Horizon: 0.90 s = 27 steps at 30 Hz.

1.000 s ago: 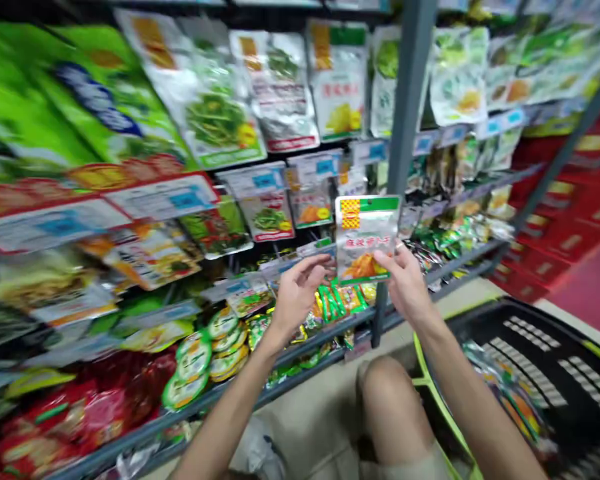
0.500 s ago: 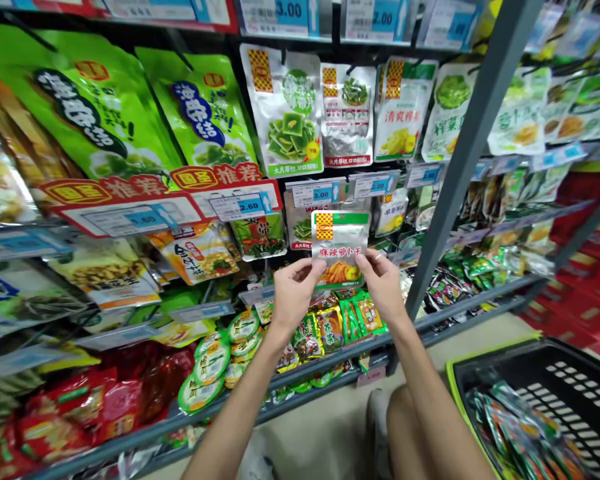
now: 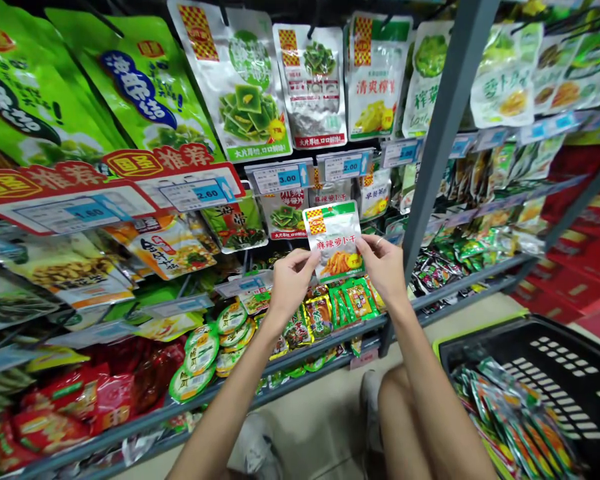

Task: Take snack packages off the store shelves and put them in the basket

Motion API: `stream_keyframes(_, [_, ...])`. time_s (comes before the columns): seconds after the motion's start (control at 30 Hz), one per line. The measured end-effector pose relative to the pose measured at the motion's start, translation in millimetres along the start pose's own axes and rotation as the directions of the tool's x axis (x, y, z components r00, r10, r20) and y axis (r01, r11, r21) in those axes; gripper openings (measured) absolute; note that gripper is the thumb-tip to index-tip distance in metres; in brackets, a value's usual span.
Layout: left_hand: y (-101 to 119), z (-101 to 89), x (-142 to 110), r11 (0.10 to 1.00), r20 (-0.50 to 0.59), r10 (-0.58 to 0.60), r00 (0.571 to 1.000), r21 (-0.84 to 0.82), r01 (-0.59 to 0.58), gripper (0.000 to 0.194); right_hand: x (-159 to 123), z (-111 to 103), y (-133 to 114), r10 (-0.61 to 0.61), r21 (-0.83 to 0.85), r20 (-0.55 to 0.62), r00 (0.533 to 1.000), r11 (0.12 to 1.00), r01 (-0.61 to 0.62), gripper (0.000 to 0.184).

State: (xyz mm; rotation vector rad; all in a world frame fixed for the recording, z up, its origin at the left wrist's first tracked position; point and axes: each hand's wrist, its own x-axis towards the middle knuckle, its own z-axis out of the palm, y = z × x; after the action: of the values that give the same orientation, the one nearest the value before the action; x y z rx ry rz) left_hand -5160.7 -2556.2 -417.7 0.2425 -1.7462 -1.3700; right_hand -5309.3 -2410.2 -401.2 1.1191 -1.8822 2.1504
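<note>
Between my two hands, a small white and green pickled radish packet (image 3: 334,241) faces me in front of the lower row of hooks. My left hand (image 3: 293,277) pinches its left edge between thumb and fingers. On the opposite edge, my right hand (image 3: 381,261) grips it the same way. Just behind and left hangs a pouch of kelp slices (image 3: 286,217). Another white and green packet (image 3: 330,192) is partly covered by the held one and a price tag (image 3: 344,165). Below my hands lie small green and yellow packets (image 3: 353,301).
At lower right stands a black basket (image 3: 575,353) with a yellow-green rim, holding a pile of packets (image 3: 517,420). A grey upright post (image 3: 437,140) rises right of my hands. Round green-lidded tubs (image 3: 200,350) sit on the bottom shelf, beside red bags (image 3: 80,400).
The view has shifted, so the shelf goods appear further left. The packet stays in both hands and is now tilted slightly, its left side turned.
</note>
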Motion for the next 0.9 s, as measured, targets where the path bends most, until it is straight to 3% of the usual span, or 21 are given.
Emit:
stream_keyframes(0.13, [16, 9.2, 28, 1.000, -0.022, -0.015, 1.000, -0.022, 0.014, 0.039, 32, -3, -3, -0.094, -0.110, -0.036, 0.995, 0.990, 0.090, 0.038])
stream_keyframes(0.27, [34, 20.6, 61, 0.995, -0.091, 0.093, 0.991, 0.032, -0.090, 0.034, 67, 4, -6, -0.150, -0.056, -0.089, 0.985, 0.988, 0.145, 0.041])
stream_keyframes(0.4, [32, 27.7, 78, 0.992, -0.119, 0.117, 0.986, 0.064, -0.110, 0.029, 91, 8, 0, -0.156, -0.104, -0.073, 0.985, 0.984, 0.148, 0.045])
stream_keyframes(0.6, [17, 29.2, 88, 0.995, -0.147, 0.027, 0.989, 0.101, -0.012, 0.028, 108, 10, 6, -0.128, -0.230, -0.034, 0.991, 0.966, 0.117, 0.032])
stream_keyframes(0.8, [7, 29.7, 117, 0.915, -0.173, 0.028, 0.984, 0.402, 0.045, 0.032, 121, 27, 0, -0.132, -0.487, 0.010, 0.991, 0.865, 0.120, 0.025])
stream_keyframes(0.9, [15, 23.5, 109, 0.854, -0.171, 0.079, 0.982, 0.519, 0.021, 0.031, 109, 22, -6, -0.196, -0.547, 0.020, 0.980, 0.819, 0.175, 0.028])
